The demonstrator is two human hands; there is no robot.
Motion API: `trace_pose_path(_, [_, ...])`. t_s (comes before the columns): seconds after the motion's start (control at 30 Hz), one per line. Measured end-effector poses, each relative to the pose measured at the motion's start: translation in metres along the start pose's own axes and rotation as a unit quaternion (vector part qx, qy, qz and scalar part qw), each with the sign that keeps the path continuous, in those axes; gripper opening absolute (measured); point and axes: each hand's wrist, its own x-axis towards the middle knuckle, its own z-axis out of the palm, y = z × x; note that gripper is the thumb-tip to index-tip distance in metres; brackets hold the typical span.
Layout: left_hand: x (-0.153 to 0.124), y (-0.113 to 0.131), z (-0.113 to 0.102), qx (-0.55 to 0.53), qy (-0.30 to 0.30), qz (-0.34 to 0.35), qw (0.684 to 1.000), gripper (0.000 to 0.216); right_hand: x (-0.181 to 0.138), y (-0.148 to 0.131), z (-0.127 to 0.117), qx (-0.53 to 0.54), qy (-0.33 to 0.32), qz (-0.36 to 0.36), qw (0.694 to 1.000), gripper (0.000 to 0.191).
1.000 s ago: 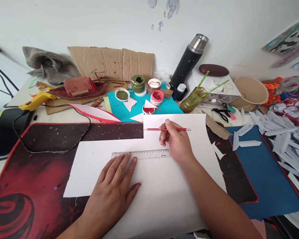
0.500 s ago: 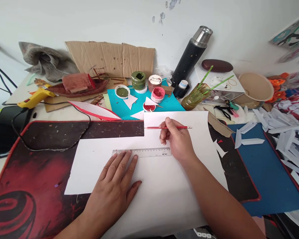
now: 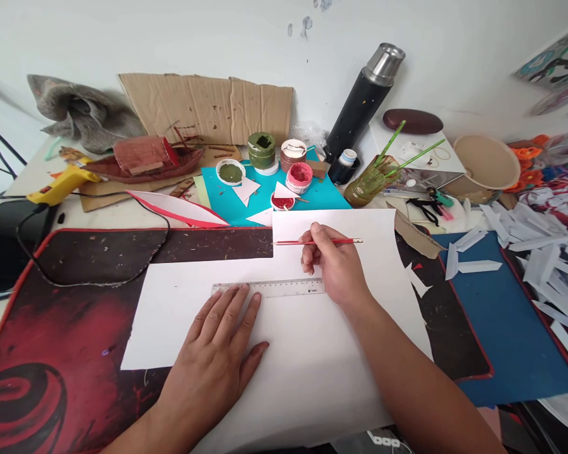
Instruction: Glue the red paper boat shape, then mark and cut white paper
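Note:
A large white sheet of paper (image 3: 303, 353) with a stepped upper edge lies across the mat. Across it rests a clear ruler (image 3: 284, 288). My left hand (image 3: 222, 343) lies flat, fingers spread, its fingertips on the ruler's left part. A red pencil (image 3: 291, 242) is held sideways between the thumb and fingers of my right hand (image 3: 336, 265), its tip to the left and above the paper. The lower edge of that hand is at the ruler's right end and covers it.
A black-and-red mat (image 3: 76, 328) lies beneath. Behind are a yellow glue gun (image 3: 61, 185), a model boat (image 3: 144, 161), paint pots (image 3: 262, 150), a black thermos (image 3: 360, 104) and a jar with green sticks (image 3: 366, 183). Folded paper strips (image 3: 549, 265) are heaped at right.
Almost nothing differs. The view has shifted slightly; both hands, the ruler and the pencil keep their places.

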Motion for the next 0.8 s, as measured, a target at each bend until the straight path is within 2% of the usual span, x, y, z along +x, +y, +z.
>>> trace_pose_path(0.8, [0.001,0.0008,-0.001,0.001,-0.006,-0.004,1.0,0.061,-0.0018,0.0003,-0.0001,-0.021,-0.011,-0.004,1.0,0.052])
